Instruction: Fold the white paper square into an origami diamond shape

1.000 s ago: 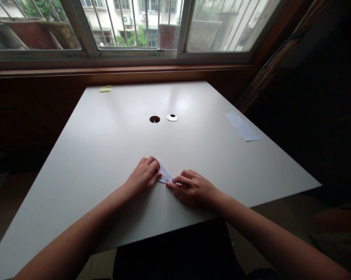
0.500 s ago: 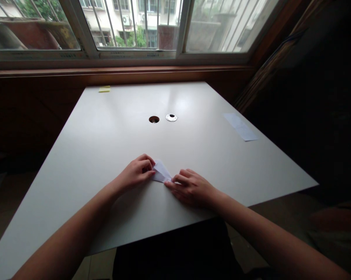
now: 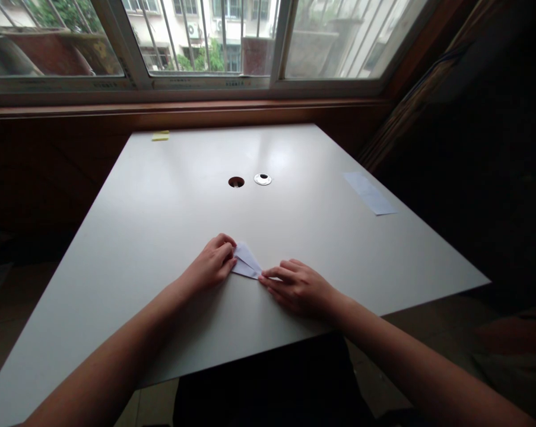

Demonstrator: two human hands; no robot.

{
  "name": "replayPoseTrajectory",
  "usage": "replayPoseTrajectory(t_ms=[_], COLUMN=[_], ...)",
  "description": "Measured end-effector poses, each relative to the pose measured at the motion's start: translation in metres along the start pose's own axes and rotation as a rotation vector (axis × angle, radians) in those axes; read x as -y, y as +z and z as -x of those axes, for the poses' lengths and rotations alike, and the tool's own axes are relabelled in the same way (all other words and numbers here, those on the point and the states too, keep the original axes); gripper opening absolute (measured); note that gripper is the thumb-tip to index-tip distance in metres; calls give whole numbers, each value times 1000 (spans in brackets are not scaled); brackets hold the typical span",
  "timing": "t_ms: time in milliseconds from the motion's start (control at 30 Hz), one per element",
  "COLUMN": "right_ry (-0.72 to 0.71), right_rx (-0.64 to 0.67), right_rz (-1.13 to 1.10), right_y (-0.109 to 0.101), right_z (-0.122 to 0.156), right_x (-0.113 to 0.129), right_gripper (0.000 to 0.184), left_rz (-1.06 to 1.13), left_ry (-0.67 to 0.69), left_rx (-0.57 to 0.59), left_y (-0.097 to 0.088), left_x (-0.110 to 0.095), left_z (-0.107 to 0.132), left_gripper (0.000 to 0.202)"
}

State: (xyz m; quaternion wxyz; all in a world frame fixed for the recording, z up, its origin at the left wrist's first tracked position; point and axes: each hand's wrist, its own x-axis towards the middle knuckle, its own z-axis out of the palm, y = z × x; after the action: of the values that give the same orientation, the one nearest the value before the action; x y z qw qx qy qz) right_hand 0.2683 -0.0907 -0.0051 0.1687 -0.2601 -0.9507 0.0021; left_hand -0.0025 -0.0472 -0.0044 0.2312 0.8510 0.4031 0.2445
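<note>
A small folded piece of white paper (image 3: 247,262) lies near the front middle of the white table, narrowing to a point on its right. A crease or folded edge runs along it toward that point. My left hand (image 3: 212,261) is closed on the paper's wider left end, thumb and fingers bent around the edge and hiding part of it. At the pointed right end, my right hand (image 3: 297,286) pinches the tip between thumb and fingertips, its side resting on the tabletop.
The white table (image 3: 170,201) has a round hole (image 3: 236,182) with a silver ring-shaped cover (image 3: 263,179) beside it. A flat white paper strip (image 3: 369,193) lies near the right edge. Yellow sticky notes (image 3: 160,136) sit at the far left corner. Beyond is a barred window (image 3: 205,41).
My right hand has slid slightly right to the paper's tip, uncovering more of its lower edge. My left hand still holds the wide end, and the fold looks flatter.
</note>
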Motion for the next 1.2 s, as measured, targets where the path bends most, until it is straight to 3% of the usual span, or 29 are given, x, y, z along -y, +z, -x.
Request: replayPoseTrajectory(t_ms=[200, 333, 433, 633, 800, 1200], right_ry=[-2, 26, 29, 28, 60, 29], right_rx=[-51, -64, -60, -68, -71, -43], right_rz=[-19, -69, -92, -104, -145, -73], right_y=[0, 0, 1, 3, 4, 1], right_z=[10, 12, 13, 15, 16, 13], right_x=[-4, -7, -9, -11, -11, -10], right_gripper=[31, 31, 32, 33, 33, 34], left_rz=[-78, -129, -193, -233, -229, -277], left_ry=[34, 31, 108, 456, 471, 475], left_rx=[-39, -130, -173, 102, 235, 194], left_y=[4, 4, 1, -1, 2, 5], left_x=[3, 3, -1, -8, -3, -1], left_z=[0, 4, 7, 8, 6, 5], left_gripper=[10, 3, 13, 28, 38, 34])
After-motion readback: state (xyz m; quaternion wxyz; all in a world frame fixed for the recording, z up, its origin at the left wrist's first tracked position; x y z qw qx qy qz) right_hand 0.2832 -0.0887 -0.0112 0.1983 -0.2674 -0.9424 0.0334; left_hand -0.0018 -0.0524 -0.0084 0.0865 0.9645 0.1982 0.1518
